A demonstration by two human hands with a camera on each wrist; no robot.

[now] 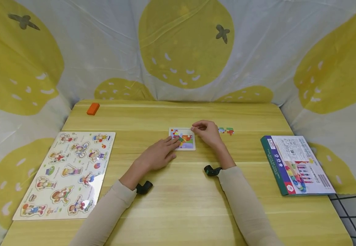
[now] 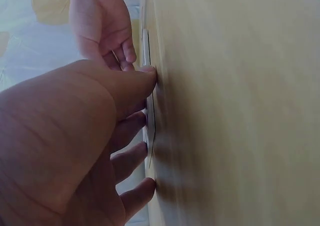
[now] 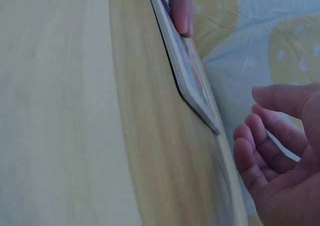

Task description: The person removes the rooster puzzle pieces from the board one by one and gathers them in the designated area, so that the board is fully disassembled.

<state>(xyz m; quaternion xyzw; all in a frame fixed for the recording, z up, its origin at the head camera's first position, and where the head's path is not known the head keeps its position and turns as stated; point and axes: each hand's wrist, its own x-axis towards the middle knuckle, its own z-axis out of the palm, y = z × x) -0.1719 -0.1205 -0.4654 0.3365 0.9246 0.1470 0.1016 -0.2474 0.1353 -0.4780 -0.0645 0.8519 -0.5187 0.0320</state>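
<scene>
A small framed jigsaw puzzle [image 1: 188, 149] with a colourful picture lies flat on the wooden table. My left hand [image 1: 157, 153] rests on its left part, fingers stretched over the picture; the left wrist view shows the thumb [image 2: 142, 80] at the board's near edge. By the board's upper right corner hovers my right hand [image 1: 208, 134], fingers loosely bent. In the right wrist view, a gap shows between its thumb [image 3: 280, 97] and fingers, with nothing held. Just right of that hand lie loose jigsaw pieces [image 1: 229, 131], partly hidden by it.
To the left lies a large wooden board of cartoon figures [image 1: 82, 171]. An orange block [image 1: 93, 109] sits near the back left edge. A boxed set with a green side [image 1: 300, 167] lies at the right. Fruit-printed cloth [image 1: 187, 44] hangs behind the table.
</scene>
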